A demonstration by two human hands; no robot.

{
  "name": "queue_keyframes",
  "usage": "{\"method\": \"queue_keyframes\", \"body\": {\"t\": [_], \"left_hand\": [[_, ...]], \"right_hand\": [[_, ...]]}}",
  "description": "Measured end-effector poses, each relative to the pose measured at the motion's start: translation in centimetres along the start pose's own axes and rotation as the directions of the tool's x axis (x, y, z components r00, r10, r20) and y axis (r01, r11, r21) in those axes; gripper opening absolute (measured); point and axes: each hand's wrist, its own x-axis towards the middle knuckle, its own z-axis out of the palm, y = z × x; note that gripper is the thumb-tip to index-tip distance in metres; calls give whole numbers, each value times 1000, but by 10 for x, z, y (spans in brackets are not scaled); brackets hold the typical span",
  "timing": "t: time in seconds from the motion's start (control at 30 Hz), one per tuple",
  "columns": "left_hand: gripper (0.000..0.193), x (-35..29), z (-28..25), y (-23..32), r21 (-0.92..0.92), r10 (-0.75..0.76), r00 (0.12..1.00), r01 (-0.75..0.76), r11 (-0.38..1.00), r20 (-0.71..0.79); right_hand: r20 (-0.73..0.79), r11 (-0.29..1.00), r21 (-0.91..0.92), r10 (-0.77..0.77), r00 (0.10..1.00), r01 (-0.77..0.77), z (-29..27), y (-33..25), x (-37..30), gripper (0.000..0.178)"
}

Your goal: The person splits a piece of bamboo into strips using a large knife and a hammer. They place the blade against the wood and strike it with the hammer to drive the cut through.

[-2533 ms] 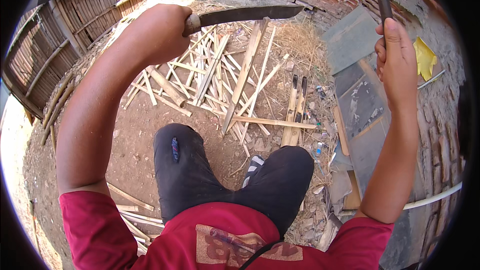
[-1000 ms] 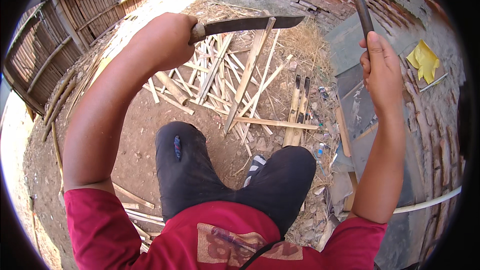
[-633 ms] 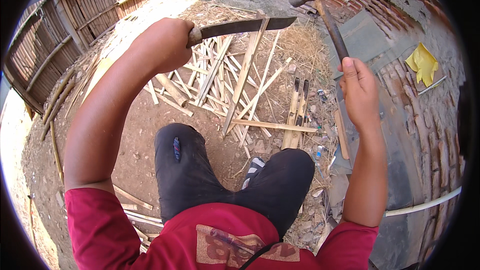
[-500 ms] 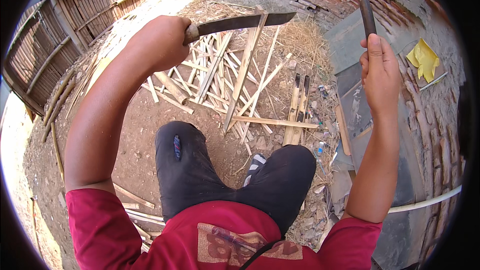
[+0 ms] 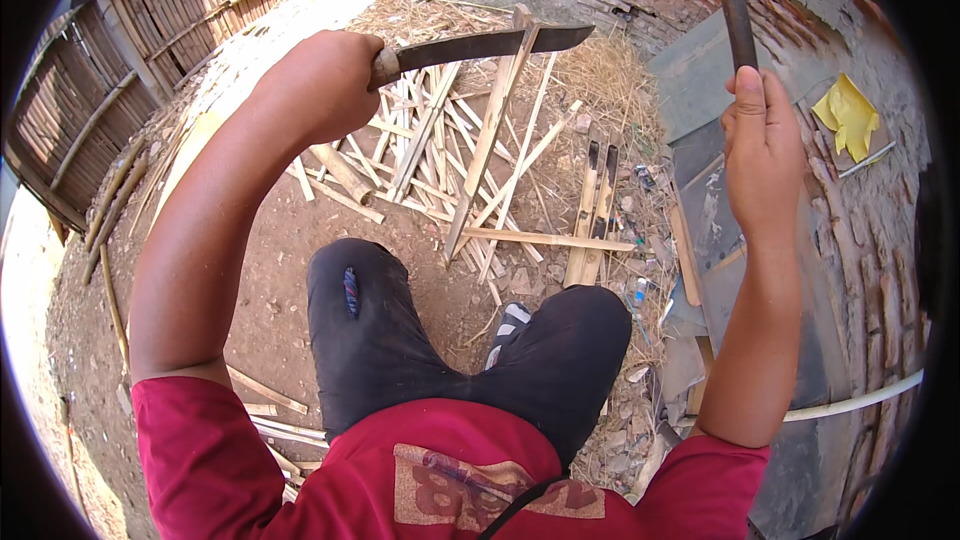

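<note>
My left hand (image 5: 325,85) is closed around the handle of a machete (image 5: 450,49), its long dark blade pointing right. Near its tip the blade meets the upper end of a tilted wooden strip (image 5: 490,135), which juts slightly above it. How deep the blade sits in the strip I cannot tell. The strip's lower end comes down in front of my knees, by a pile of pale strips (image 5: 415,125). Raised at the right, my right hand (image 5: 762,140) grips a dark stick (image 5: 734,15), held apart from the machete; its top runs out of view.
A short round pole (image 5: 342,173) lies left of the pile. Two strips with blackened ends (image 5: 592,210) lie before my right knee. Dark sheets (image 5: 715,210) and a yellow scrap (image 5: 848,117) are along the brick wall at right. A bamboo fence (image 5: 180,15) stands at far left.
Both hands keep their grips and hardly move. The machete and the strip under it stay nearly in place, and the raised stick shifts only slightly.
</note>
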Motion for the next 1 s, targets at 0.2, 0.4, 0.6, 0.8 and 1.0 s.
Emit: {"method": "queue_keyframes", "body": {"t": [0.2, 0.4, 0.6, 0.8, 1.0], "left_hand": [[19, 3, 4, -3, 7, -13, 1000, 13, 1000, 12], [19, -1, 7, -8, 24, -15, 1000, 15, 1000, 14], [19, -4, 5, -4, 14, -8, 999, 7, 1000, 39], [18, -2, 12, -3, 27, -19, 999, 18, 999, 45], [17, -1, 15, -4, 11, -6, 998, 5, 1000, 64]], "right_hand": [[328, 963, -259, 162, 931, -76, 22, 23, -31, 45], [66, 998, -39, 54, 996, -51, -4, -3, 3, 47], [285, 945, -318, 13, 959, 82, 25, 26, -14, 47], [71, 985, 20, 172, 983, -174, -16, -2, 14, 47], [307, 934, -356, 99, 946, 18, 33, 30, -29, 47]]}}
